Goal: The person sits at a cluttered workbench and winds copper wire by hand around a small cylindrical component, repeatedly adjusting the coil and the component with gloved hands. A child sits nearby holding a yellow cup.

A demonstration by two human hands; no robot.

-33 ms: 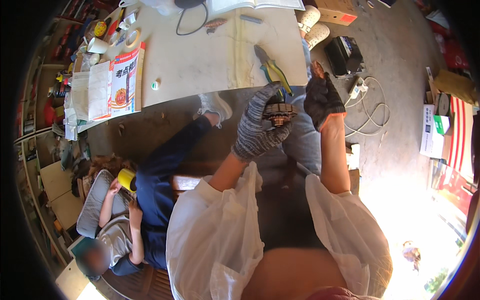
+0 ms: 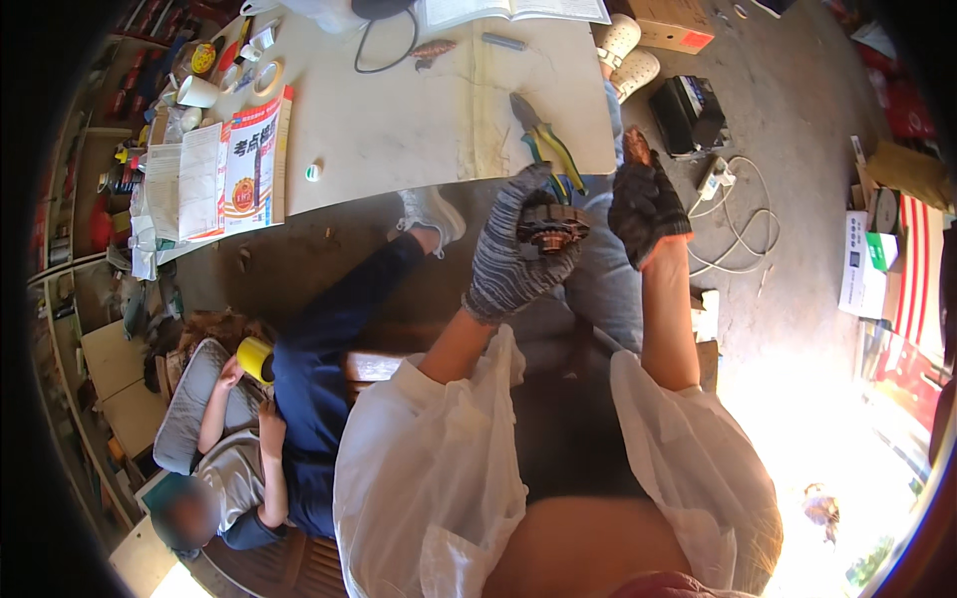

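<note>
On my far left, crowded shelves (image 2: pixel 65 214) bend along the rim. Next to them a seated person in navy trousers (image 2: pixel 311 359) has one hand at a yellow cup (image 2: pixel 254 359). Above, at the left end of the pale table (image 2: pixel 389 135), lies a red-and-white booklet (image 2: pixel 257 164), with a ring of tape (image 2: pixel 267 78) just beyond it and a small white cap (image 2: pixel 314 171) to its right.

Near the middle, my left hand (image 2: pixel 510 264), in a grey striped knit glove, is closed around a round, dark metal part (image 2: pixel 552 229). I hold it just off the table's near edge, its ridged rim and brownish centre showing between thumb and fingers. Right behind my fingertips lie the pliers (image 2: pixel 560 151), on the table with their yellow-green and blue handles toward me.

My right hand (image 2: pixel 646 209), in a dark glove, is curled around a reddish-brown piece (image 2: pixel 636 147) that sticks up from it; I cannot tell what it is. The two hands are apart.

Farther right, a black block-shaped unit (image 2: pixel 690 112) sits on the floor, near a white power strip (image 2: pixel 714 179) with its looping cord (image 2: pixel 770 234). Last comes a white box (image 2: pixel 855 264) beside a red-striped panel (image 2: pixel 915 269).
</note>
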